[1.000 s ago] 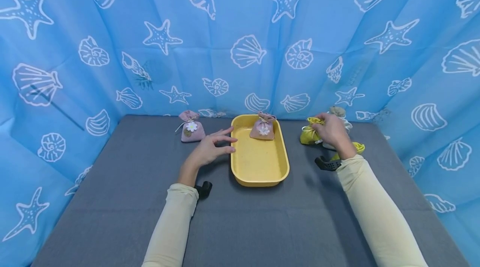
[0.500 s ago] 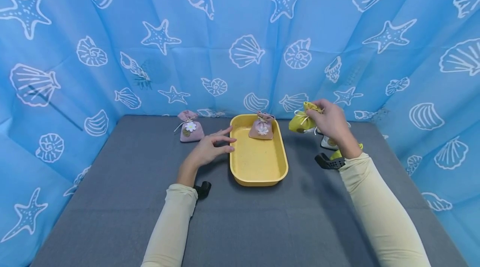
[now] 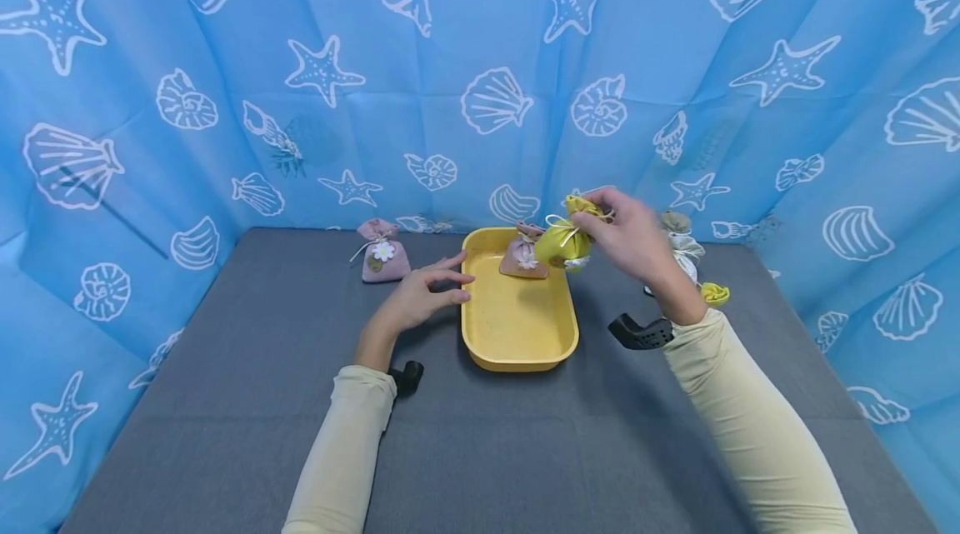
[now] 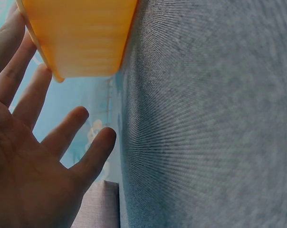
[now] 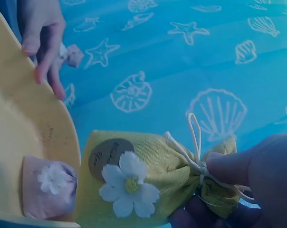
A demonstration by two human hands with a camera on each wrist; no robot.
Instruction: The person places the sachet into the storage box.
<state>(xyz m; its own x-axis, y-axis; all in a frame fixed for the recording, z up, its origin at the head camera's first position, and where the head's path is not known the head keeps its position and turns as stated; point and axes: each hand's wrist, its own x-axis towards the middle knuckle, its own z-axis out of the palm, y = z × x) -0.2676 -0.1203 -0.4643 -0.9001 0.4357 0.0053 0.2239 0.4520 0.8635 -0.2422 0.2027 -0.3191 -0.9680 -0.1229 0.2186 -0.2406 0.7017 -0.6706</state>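
A yellow drawstring sachet [image 3: 563, 244] with a white flower hangs from my right hand [image 3: 633, 238], whose thumb and fingers pinch its gathered neck in the right wrist view. It is held over the right rim of the yellow tray [image 3: 517, 334]. Inside the tray's far end sits a pink sachet [image 5: 49, 187] with a white flower, partly hidden by the yellow one in the head view. My left hand [image 3: 420, 296] has its fingers spread, with fingertips touching the tray's left rim. Left of the tray, near that hand, stands another pink sachet [image 3: 385, 255].
Behind my right hand at the table's right are a white sachet [image 3: 686, 251], a greyish-beige sachet top [image 3: 676, 222] and another yellow sachet [image 3: 715, 294], all partly hidden. A blue curtain [image 3: 480, 101] hangs along the far edge of the grey table [image 3: 495, 451].
My right hand has lifted the yellow sachet from the group on the right and carried it left to above the tray's right rim. My left hand has stayed at the tray.
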